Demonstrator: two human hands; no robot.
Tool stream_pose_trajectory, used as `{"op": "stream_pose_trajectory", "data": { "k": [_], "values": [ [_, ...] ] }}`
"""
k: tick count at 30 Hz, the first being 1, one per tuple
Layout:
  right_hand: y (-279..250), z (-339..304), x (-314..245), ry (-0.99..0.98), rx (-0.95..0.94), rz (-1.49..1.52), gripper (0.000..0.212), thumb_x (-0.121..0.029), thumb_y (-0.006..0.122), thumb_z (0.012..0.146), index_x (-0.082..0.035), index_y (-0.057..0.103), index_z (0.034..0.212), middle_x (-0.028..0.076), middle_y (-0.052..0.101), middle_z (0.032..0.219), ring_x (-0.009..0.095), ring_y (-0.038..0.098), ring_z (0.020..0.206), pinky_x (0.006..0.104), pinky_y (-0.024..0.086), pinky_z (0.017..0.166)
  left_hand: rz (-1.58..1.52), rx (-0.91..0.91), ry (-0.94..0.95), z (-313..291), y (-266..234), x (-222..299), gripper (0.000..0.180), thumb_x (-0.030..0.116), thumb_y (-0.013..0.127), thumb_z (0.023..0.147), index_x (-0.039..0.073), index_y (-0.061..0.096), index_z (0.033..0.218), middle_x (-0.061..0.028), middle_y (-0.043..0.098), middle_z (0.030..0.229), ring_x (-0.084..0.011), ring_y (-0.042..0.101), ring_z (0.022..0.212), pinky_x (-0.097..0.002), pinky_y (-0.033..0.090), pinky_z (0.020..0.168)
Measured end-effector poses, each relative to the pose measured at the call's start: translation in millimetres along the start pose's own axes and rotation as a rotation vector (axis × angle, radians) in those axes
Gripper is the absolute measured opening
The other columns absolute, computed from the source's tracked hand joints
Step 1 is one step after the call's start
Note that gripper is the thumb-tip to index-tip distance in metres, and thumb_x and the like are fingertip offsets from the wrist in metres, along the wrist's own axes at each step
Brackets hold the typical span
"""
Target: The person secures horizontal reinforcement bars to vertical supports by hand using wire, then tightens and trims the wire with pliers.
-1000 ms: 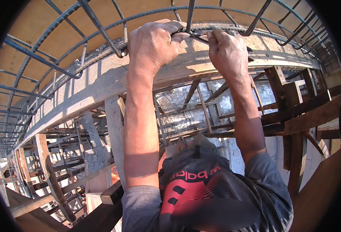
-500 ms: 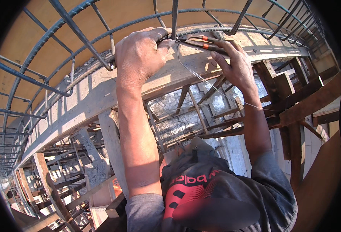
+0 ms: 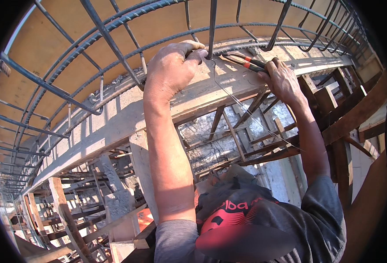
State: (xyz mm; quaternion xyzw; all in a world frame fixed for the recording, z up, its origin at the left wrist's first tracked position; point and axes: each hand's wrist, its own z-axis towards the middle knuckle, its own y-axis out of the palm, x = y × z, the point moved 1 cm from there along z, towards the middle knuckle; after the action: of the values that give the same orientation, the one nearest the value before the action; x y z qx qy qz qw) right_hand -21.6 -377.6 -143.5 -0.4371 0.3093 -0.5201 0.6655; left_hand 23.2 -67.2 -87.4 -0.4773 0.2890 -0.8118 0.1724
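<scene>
My left hand (image 3: 171, 70) is closed, its fingers curled over the lower lengthwise reinforcing bar (image 3: 123, 90). Its thumb and forefinger press together just left of an upright steel bar (image 3: 212, 26). My right hand (image 3: 284, 79) grips black pliers with orange bands (image 3: 248, 62) by the handles. The jaws point left to the joint at the foot of the upright bar; shadow hides their exact bite. Thin tie wire (image 3: 233, 94) hangs from that joint in a long loose loop, slanting down to the right across my right forearm.
The curved rebar cage (image 3: 110, 26) runs along a tan formwork panel (image 3: 167, 17). A concrete-smeared timber ledge (image 3: 110, 114) lies below. Under it stand wooden props (image 3: 62, 206) and dark crossed timbers (image 3: 325, 101), with gaps opening to a lower level.
The view has shifted, moving the scene rightward and down. My right hand has drawn back along the pliers' handles, which are now closer together. My left hand stays at the same joint.
</scene>
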Motion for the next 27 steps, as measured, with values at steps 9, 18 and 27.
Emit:
{"op": "stream_pose_trajectory", "data": {
  "k": [9,18,27],
  "values": [
    [-32,-101,-74,0.586,-0.454,1.869,0.031,-0.021,0.071,0.093,0.000,0.058,0.112,0.008,0.062,0.086,0.019,0.068,0.076,0.0342,0.057,0.065,0.114,-0.019,-0.037,3,4,9,0.048,0.053,0.062,0.096,0.007,0.078,0.097,-0.0031,0.067,0.070,-0.0132,0.057,0.065,-0.0314,0.045,0.062],
    [-48,-88,-69,0.493,-0.469,1.722,0.043,-0.012,0.070,0.089,-0.001,0.056,0.128,0.005,0.067,0.107,0.009,0.059,0.091,0.0255,0.048,0.084,0.126,-0.015,-0.073,2,2,15,0.046,0.052,0.065,0.094,0.008,0.078,0.097,-0.0025,0.064,0.068,-0.0149,0.055,0.063,-0.0327,0.044,0.062],
    [-63,-66,-67,0.292,-0.364,1.104,0.030,-0.009,0.062,0.084,-0.001,0.061,0.113,0.006,0.054,0.094,0.014,0.051,0.092,0.0297,0.045,0.085,0.190,0.010,-0.058,1,4,12,0.054,0.061,0.062,0.092,0.011,0.079,0.100,-0.0051,0.067,0.069,-0.0185,0.061,0.067,-0.0361,0.048,0.065]
  ]
}}
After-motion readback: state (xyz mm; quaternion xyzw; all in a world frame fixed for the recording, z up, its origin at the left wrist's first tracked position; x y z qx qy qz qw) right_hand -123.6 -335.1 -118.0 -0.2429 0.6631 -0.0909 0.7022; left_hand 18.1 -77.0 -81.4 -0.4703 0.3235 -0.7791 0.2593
